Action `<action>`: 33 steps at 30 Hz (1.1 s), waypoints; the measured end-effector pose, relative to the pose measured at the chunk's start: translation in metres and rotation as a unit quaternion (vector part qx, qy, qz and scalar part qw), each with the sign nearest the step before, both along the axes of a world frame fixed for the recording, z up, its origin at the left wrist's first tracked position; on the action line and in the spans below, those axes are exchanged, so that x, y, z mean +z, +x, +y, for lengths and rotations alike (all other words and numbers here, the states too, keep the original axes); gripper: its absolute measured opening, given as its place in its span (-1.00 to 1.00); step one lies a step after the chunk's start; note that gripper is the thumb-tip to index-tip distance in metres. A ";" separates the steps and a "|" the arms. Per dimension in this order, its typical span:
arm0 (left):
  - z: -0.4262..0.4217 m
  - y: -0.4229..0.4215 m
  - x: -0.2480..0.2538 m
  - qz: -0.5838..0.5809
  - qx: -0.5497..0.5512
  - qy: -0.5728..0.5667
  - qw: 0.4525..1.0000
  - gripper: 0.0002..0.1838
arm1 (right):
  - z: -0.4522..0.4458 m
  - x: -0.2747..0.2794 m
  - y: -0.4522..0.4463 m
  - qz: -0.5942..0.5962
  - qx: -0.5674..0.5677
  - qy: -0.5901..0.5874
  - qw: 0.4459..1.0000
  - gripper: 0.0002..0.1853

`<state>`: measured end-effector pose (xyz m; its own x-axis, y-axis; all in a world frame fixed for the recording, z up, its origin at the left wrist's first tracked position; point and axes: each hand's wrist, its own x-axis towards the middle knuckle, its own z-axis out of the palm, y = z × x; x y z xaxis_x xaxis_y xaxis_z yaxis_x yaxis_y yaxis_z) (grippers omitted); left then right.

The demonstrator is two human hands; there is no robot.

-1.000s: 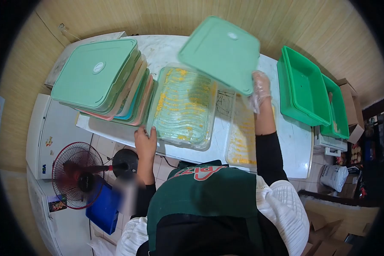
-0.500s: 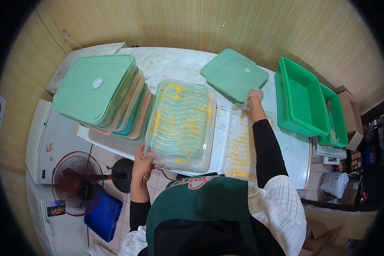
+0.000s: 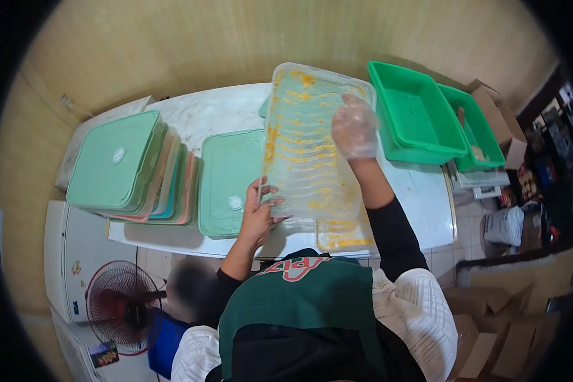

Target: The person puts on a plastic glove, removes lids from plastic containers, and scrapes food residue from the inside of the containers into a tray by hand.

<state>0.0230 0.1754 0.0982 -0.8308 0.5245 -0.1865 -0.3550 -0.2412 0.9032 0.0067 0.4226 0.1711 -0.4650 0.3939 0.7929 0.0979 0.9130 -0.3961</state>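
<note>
My left hand grips the lower left edge of a clear plastic tray with wavy ridges and yellow-orange crumbs. The tray is raised and tilted above the table. My right hand, in a clear plastic glove, is over the tray's right side. Its fingers look curled and slightly blurred; whatever they hold, if anything, is hidden. Partly under the raised tray, a second crumb-covered tray lies at the front of the table. Left of the raised tray is a light green lid with a round white valve.
A tall stack of lidded containers stands at the table's left end. Two bright green bins are at the right, beside a cardboard box. A red fan stands on the floor at lower left.
The ridged tray has been lifted off the green lid and moved right, with my left hand on its edge. My right hand has left the far lids and is now over this tray.
</note>
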 end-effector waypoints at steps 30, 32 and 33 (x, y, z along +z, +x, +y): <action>0.089 -0.002 -0.031 0.137 -0.174 -0.020 0.975 -0.21 | 0.019 -0.087 0.036 -0.038 0.221 0.198 0.954 -0.77; 0.090 -0.009 -0.041 0.175 -0.171 -0.021 0.969 -0.21 | 0.003 -0.081 0.055 -0.121 0.263 0.209 0.934 -0.76; 0.092 -0.014 -0.047 0.198 -0.169 -0.018 0.965 -0.21 | -0.004 -0.078 0.063 -0.161 0.284 0.214 0.921 -0.75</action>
<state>0.0093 0.2672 0.0507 -0.6232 0.7771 0.0879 -0.0326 -0.1382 0.9899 0.0693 0.4191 0.0926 -0.7378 -0.3022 0.6036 -0.3940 0.9189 -0.0215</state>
